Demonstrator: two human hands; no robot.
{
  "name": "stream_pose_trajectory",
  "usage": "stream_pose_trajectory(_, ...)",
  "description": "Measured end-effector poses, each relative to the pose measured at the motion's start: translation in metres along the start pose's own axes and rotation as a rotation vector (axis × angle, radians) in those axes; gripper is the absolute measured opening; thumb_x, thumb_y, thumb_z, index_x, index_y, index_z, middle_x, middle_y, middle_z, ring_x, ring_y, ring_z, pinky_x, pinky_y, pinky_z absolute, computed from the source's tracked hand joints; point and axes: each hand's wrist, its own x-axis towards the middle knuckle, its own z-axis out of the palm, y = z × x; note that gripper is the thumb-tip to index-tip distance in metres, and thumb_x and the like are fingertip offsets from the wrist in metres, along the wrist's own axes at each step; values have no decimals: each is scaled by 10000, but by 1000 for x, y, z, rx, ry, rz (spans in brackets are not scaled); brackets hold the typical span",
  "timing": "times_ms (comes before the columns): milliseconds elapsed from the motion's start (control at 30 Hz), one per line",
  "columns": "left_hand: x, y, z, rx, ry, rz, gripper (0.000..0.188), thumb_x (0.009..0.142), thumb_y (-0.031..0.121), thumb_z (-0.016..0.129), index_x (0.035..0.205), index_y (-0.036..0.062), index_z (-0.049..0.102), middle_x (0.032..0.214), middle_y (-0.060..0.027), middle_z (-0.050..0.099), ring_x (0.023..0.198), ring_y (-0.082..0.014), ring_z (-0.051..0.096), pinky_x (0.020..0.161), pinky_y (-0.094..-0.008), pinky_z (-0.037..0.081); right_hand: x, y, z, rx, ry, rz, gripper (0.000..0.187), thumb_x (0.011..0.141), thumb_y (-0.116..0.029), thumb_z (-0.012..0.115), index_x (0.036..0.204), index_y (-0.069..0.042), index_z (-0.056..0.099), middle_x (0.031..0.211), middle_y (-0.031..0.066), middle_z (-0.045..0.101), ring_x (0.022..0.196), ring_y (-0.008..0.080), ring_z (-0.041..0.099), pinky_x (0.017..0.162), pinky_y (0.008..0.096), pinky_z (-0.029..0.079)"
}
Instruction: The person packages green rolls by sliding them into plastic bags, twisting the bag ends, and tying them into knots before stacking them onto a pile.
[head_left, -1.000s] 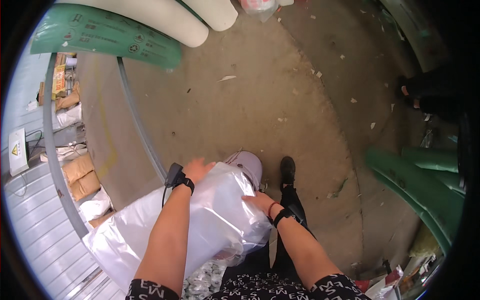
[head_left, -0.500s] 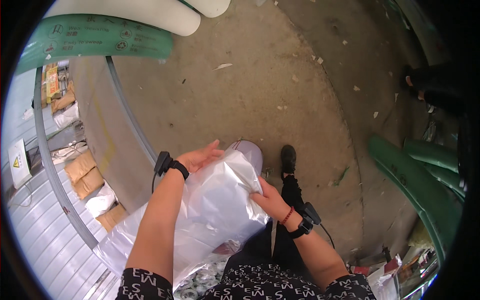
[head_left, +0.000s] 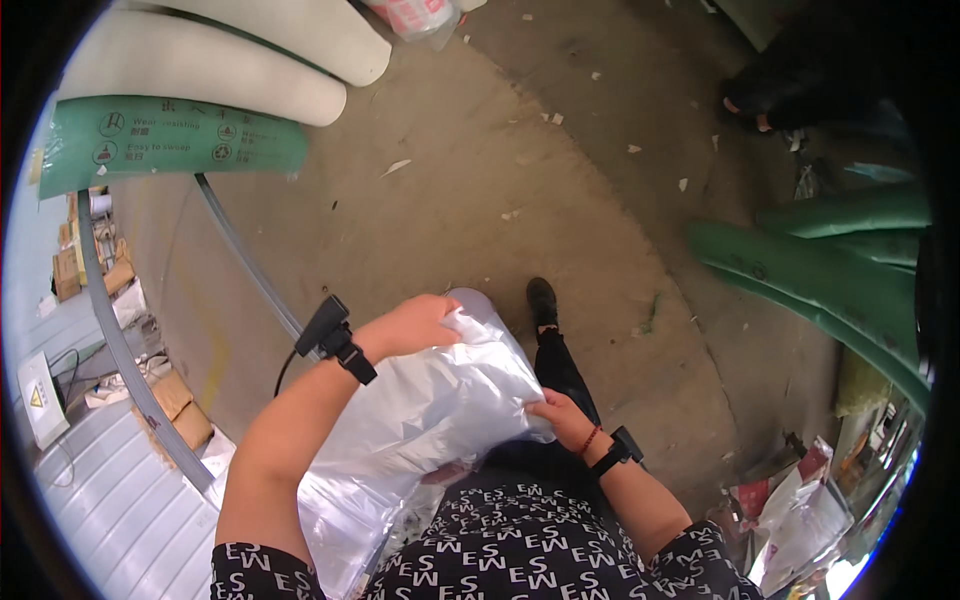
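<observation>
A clear, shiny plastic bag (head_left: pixel 430 385) lies across my front, wrinkled, stretching toward the lower left. The rounded end of a pale lilac roll or cylinder (head_left: pixel 474 300) shows just past the bag's far edge; how much of it lies under the plastic I cannot tell. My left hand (head_left: pixel 418 325) is closed on the bag's far edge, next to the lilac end. At the bag's right edge, my right hand (head_left: pixel 563 416) pinches the plastic between thumb and fingers. Both wrists wear black straps with small devices.
Green wrapped rolls (head_left: pixel 180 140) and white rolls (head_left: pixel 210 60) rest on metal rails (head_left: pixel 250 255) at the left. More green rolls (head_left: pixel 810 285) stand at the right. Another person's feet (head_left: pixel 750 110) are at the far right. Scraps dot the concrete floor (head_left: pixel 450 210).
My left hand has gone from spread fingers to gripping the bag's far edge. My right hand still holds the right edge, and the plastic is pulled flatter. The view has shifted.
</observation>
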Motion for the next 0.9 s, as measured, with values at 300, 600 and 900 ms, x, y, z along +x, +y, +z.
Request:
stream_pose_trajectory(300,-27,53,130,-255,625,118,207,848,108,506,1011,-20,516,866,-183,614,820,-325,610,745,-401,468,21,6,33,587,862,-618,343,894,-112,383,1150,-10,587,996,46,606,914,157,539,852,282,438)
stream_pose_trajectory(600,-51,137,155,-528,225,179,291,864,221,647,1044,-7,633,891,-25,639,776,-107,560,728,-277,458,-26,-24,27,217,1008,-939,265,885,-247,668,843,-2,576,738,15,581,681,83,487,602,263,432)
stream_pose_trajectory(900,-19,141,132,-415,639,120,149,913,127,548,979,-1,586,814,-1,582,709,-104,511,645,-270,432,-70,-65,48,172,1061,-1153,246,862,-251,691,859,-30,583,674,94,609,610,175,565,598,320,470)
